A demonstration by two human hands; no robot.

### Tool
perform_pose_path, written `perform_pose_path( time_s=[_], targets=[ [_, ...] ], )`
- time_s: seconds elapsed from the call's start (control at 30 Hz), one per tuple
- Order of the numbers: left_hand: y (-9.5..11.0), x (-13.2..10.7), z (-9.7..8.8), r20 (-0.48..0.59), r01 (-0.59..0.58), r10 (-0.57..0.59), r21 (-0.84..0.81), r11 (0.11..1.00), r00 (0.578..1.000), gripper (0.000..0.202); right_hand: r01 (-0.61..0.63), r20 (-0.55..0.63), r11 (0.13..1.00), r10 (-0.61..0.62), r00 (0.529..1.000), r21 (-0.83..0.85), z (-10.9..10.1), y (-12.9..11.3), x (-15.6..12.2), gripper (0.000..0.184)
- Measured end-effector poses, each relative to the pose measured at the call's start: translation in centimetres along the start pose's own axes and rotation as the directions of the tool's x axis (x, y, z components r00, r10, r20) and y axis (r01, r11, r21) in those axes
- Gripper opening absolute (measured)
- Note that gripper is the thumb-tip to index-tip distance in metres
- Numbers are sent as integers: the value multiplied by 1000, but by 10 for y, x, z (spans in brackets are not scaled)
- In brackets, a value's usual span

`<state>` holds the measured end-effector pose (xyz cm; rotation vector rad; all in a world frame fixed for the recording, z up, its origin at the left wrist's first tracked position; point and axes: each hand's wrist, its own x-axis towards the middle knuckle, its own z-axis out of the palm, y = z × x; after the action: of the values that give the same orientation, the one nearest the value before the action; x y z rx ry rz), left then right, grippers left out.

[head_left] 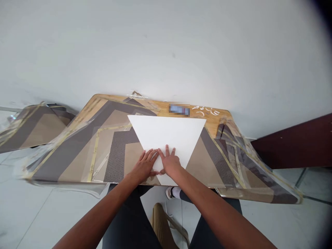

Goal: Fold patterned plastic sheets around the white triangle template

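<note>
A white sheet, wide at the far end and narrowing towards me, lies over a brown and grey patterned panel on the table. My left hand rests flat with fingers spread, partly on the panel and partly on the sheet's left edge. Pressed to the sheet's near part is my right hand, its fingers spread too. The two hands nearly touch at thumbs and forefingers. Neither one grips anything.
Clear plastic wrap with yellow tape covers patterned panels on both sides. Along the wooden table's far edge lie a blurred-out blue item and several white scraps. Another wrapped panel is at left. A dark red board stands right.
</note>
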<state>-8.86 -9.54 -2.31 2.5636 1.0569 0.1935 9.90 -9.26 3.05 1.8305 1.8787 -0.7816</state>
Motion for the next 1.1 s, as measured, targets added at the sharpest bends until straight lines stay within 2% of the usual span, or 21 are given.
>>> perform_pose_path(
  time_s=[0.23, 0.43, 0.63, 0.73, 0.87, 1.1],
  targets=[
    [1, 1, -3, 39, 46, -50, 111, 993, 998, 96, -27, 71, 999, 26, 997, 22, -12, -2, -2, 149],
    [1, 3, -7, 69, 38, -46, 117, 992, 997, 96, -36, 94, 999, 36, 995, -8, -23, -3, -7, 148],
    [14, 5, -14, 72, 66, -71, 67, 996, 995, 96, -18, 59, 1000, 17, 998, 10, -20, 3, -13, 139],
    [19, 6, -17, 93, 61, -64, 26, 998, 994, 99, -25, 53, 1000, 25, 998, 0, -17, 6, -13, 141],
    [20, 6, -19, 115, 59, -59, 3, 998, 992, 98, -34, 82, 999, 37, 996, -36, -18, 5, -13, 140],
    [21, 7, -17, 139, 65, -69, 27, 997, 988, 97, -34, 66, 998, 37, 997, -45, -19, 5, -17, 134]
  ],
)
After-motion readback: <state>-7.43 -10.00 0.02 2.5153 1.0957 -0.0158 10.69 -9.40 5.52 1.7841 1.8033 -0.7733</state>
